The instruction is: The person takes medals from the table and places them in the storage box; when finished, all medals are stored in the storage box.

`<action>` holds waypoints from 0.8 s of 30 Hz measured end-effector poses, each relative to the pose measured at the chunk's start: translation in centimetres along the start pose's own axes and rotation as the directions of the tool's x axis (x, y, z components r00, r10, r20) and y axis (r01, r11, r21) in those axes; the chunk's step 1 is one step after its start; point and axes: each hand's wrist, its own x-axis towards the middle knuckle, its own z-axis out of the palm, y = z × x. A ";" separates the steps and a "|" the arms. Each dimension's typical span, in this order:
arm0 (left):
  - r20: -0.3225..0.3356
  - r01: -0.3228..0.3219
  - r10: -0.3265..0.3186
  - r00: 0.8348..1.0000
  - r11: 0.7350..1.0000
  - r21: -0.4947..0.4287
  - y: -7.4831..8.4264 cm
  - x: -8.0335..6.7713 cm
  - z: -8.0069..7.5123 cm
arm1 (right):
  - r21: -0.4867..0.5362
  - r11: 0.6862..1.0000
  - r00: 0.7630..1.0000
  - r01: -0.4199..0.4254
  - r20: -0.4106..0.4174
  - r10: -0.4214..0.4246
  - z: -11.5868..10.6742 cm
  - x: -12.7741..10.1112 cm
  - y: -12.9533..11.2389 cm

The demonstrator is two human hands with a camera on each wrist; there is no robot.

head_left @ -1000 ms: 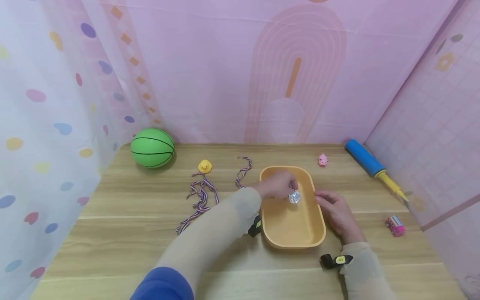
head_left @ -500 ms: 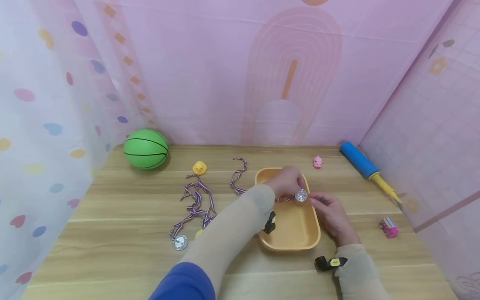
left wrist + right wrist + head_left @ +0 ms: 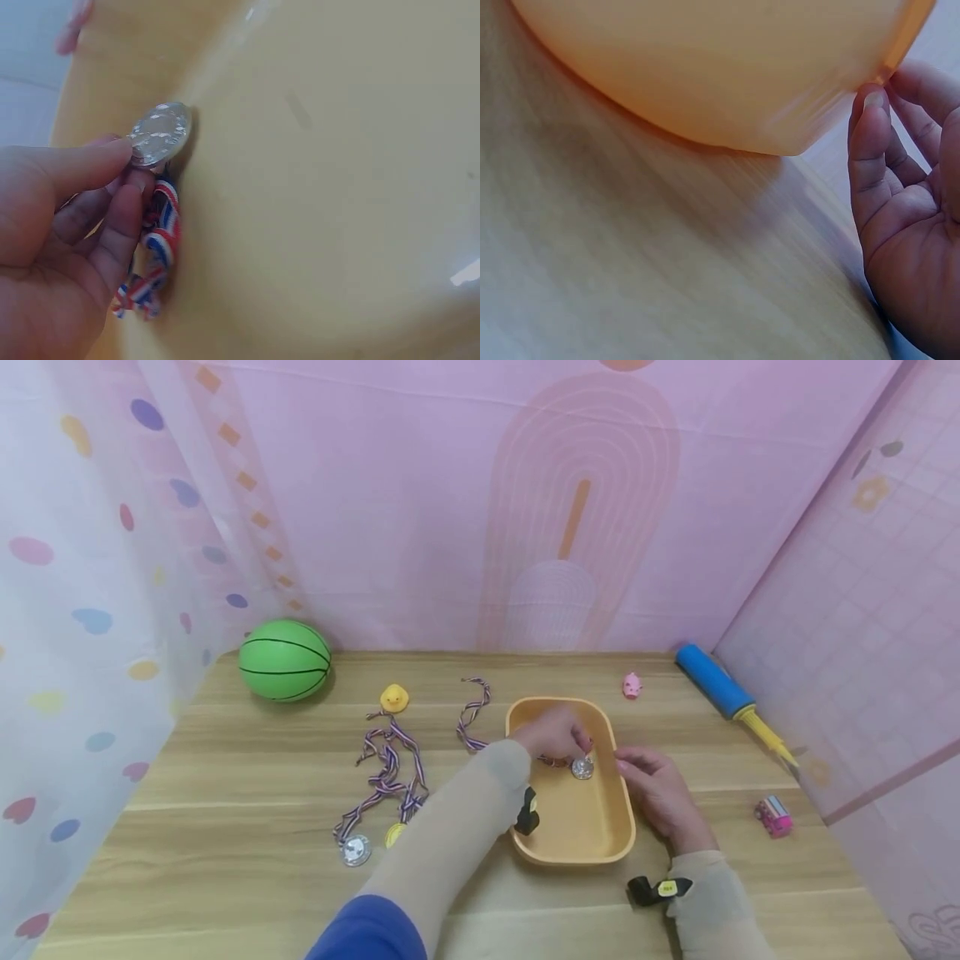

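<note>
Pinching medal [image 3: 582, 767] with left hand [image 3: 555, 735], inside tray [image 3: 570, 831], toward 1 o'clock. Right hand [image 3: 663, 789] is gripping tray at 3 o'clock, apparently steadying it. Ribbon [image 3: 165, 244] seemingly trailing out at 10 o'clock; lowering gently, then gathering ribbon inside, is looking wisest.

The medal [image 3: 163, 135] in the basin [image 3: 322, 172] looks like shiny metal with a raised, uneven face; its ribbon [image 3: 166, 247] is woven cloth. The basin seems smooth plastic, glossy where light catches it. The surface [image 3: 202, 827] shows satiny wood grain, the backdrop [image 3: 390, 518] looks like thin cloth.
</note>
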 end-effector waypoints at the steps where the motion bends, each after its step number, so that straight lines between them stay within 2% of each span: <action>1: 0.002 0.014 -0.014 1.000 1.000 -0.004 -0.2 -0.1 0.1 | -0.002 1.000 1.000 -0.007 -0.003 0.007 0.1 0.0 0.1; 5: 0.001 0.055 -0.055 0.998 0.998 -0.010 -0.6 -0.4 0.2 | -0.021 0.999 0.999 -0.027 -0.018 0.027 0.3 -0.2 0.3; 10: -0.028 0.042 -0.041 0.999 0.999 0.028 -0.6 -0.7 0.2 | -0.029 0.999 0.999 -0.032 -0.023 0.031 0.6 -0.1 0.3; 15: -0.042 0.012 -0.011 0.999 0.999 0.044 -0.2 -0.9 0.2 | 0.005 1.000 1.000 -0.010 0.001 0.010 0.7 0.1 0.3; 19: -0.048 -0.034 0.037 0.998 0.998 0.055 0.9 -1.4 -0.4 | 0.017 1.000 1.000 0.007 0.013 -0.008 0.5 0.1 0.3; 24: -0.066 -0.169 0.174 0.982 0.983 0.075 2.8 -3.3 -2.6 | 0.019 1.000 0.999 0.013 0.029 -0.014 0.0 0.0 0.2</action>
